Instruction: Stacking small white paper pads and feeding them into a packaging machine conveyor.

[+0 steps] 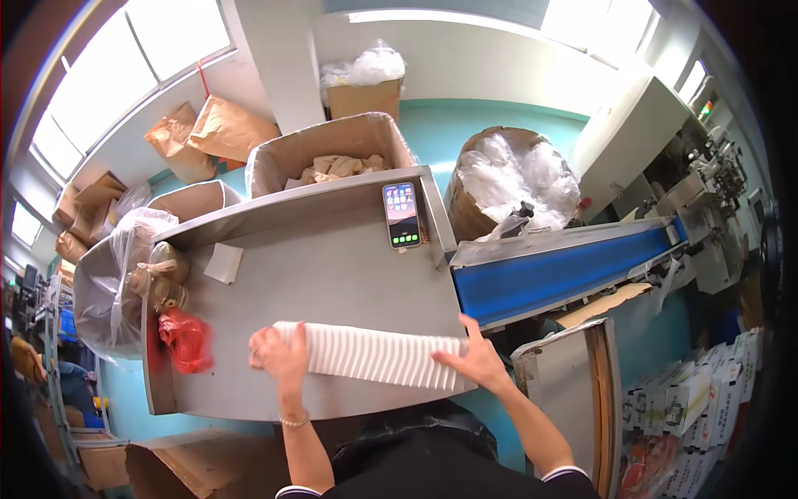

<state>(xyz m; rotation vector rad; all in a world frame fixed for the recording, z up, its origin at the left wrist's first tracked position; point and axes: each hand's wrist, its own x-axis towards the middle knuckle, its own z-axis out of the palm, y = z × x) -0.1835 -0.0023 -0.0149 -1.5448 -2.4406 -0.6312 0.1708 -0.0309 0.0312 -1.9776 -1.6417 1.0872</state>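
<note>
A long white stack of nested paper cups (378, 356) lies on its side across the near part of the steel table (332, 274). My left hand (278, 356) presses against its left end. At the other end, my right hand (474, 359) grips the stack near the table's right edge. Both hands squeeze the stack between them.
A lit smartphone (401, 214) leans against the table's back wall. A small white pad (223, 263), a red plastic bag (187, 339) and brown paper rolls (162, 279) lie at the left. A blue conveyor belt (557, 270) runs right. Cardboard boxes (328, 154) and plastic-filled bins (511, 179) stand behind.
</note>
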